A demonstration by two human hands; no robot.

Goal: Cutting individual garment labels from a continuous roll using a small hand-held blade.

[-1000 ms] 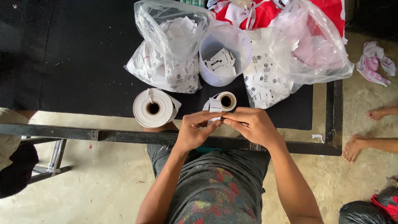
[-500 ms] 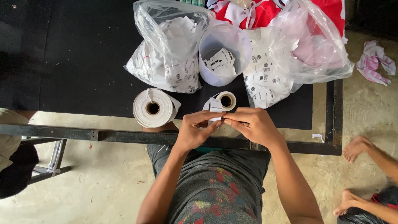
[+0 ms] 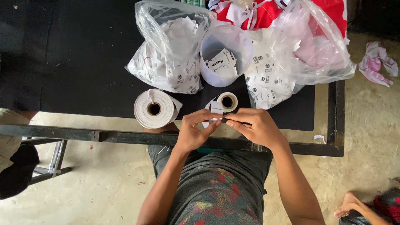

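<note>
We see a black desk (image 3: 75, 62) w/ a dark metal frame along its near edge. Toward the far edge, centre, sit two clear plastic bags: the left bag (image 3: 168, 54) is stuffed w/ white tags carrying small dark marks, the right bag (image 3: 291, 54) holds more white printed tags plus pinkish stuff. Between them stands a white round tub (image 3: 225, 56) w/ a few white-and-black tags inside. Behind lies red-and-white cloth (image 3: 266, 10) at the far edge.

Near the front edge, a big roll of white label paper (image 3: 153, 109) lies on its side, core facing up at us. Just right of it is a small roll (image 3: 227, 101), almost used up.

Our left hand (image 3: 192, 131) & right hand (image 3: 258, 128) meet at the front edge, just below the small roll. Both are closed to a pinch, thumb & fingertips gripping a small white label (image 3: 216, 109) btw them; it sticks up above the fingers, touching the small roll's edge. A thin dark strip runs btw the fingertips; can't tell what it is.

Bottom right, another person's foot (image 3: 348, 205) rests on the concrete floor (image 3: 96, 187).
</note>
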